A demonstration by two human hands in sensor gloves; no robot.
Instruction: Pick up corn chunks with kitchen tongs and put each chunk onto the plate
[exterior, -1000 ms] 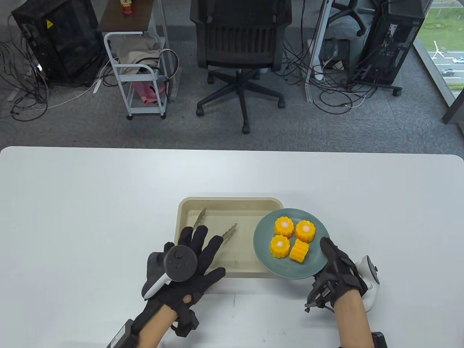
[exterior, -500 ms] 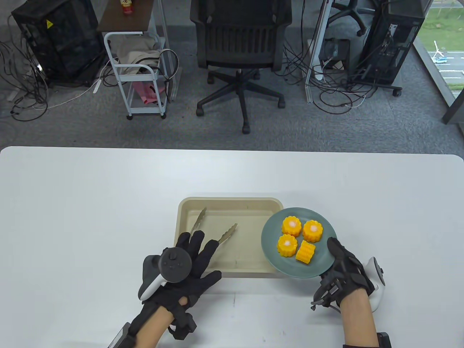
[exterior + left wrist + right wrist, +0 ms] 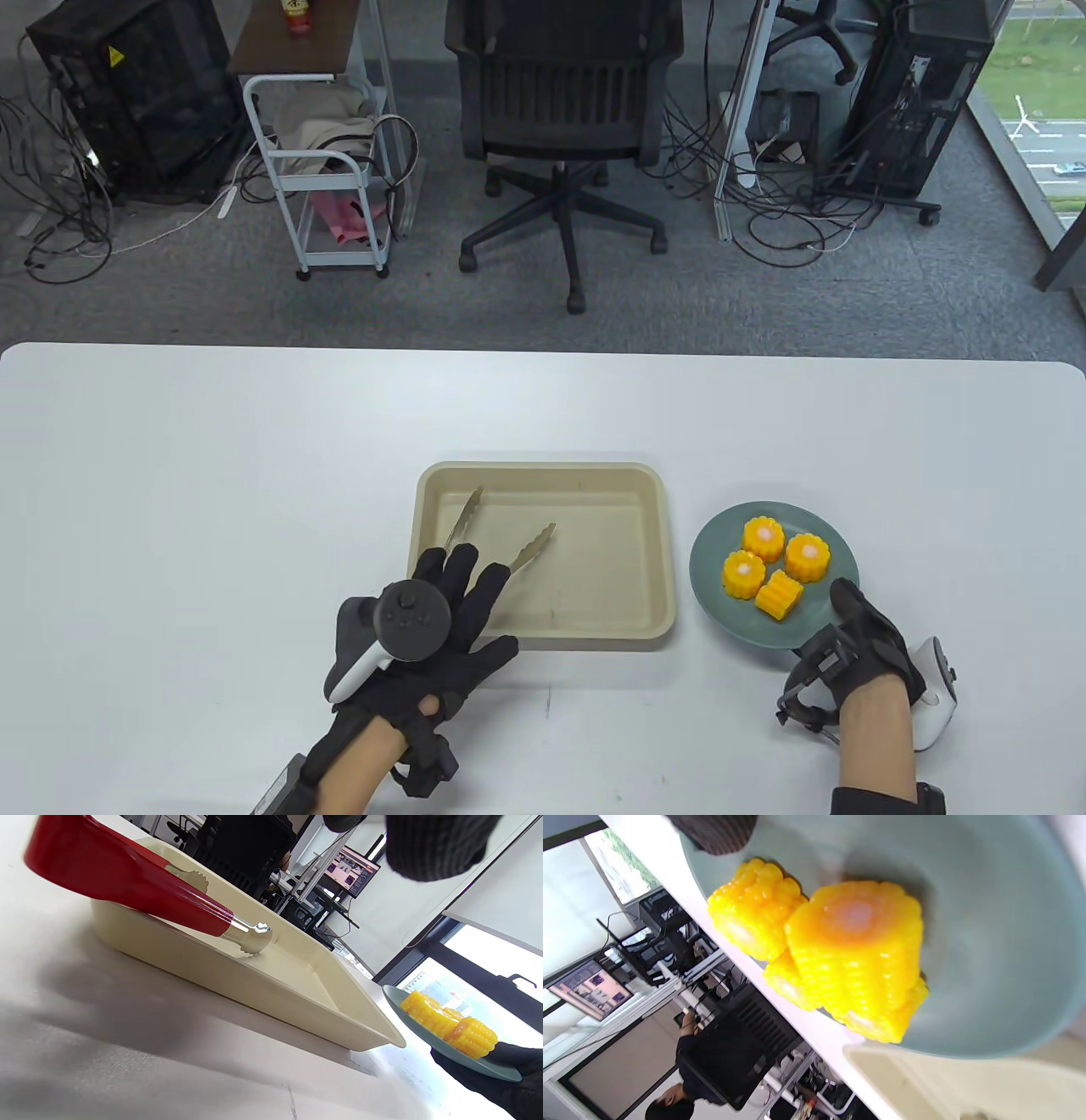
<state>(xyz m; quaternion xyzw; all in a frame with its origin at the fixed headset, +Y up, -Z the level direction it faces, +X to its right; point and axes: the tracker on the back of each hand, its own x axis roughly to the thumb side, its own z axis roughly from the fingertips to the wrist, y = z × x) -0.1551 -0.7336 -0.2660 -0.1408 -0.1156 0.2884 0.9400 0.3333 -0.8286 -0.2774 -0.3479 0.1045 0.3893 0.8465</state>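
Our left wrist view reveals the tongs [image 3: 127, 887] have glossy red handles; left hand [image 3: 424, 628] flat, right hand [image 3: 857, 645] gripping the smooth plate [image 3: 721, 586].

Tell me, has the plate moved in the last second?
Yes. The plate slid right, off the beige tray it overlapped; it now sits clear of it.

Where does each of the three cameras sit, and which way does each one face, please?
Table view: above, facing down; both hands, left hand over the tongs, right hand holding the plate.
Left wrist view: low at the table, facing along the tray toward the plate; a gloved fingertip on top.
Right wrist view: close over the plate, turned sideways, facing the corn chunks; fingertip at top.
All views share plate, corn and tray.
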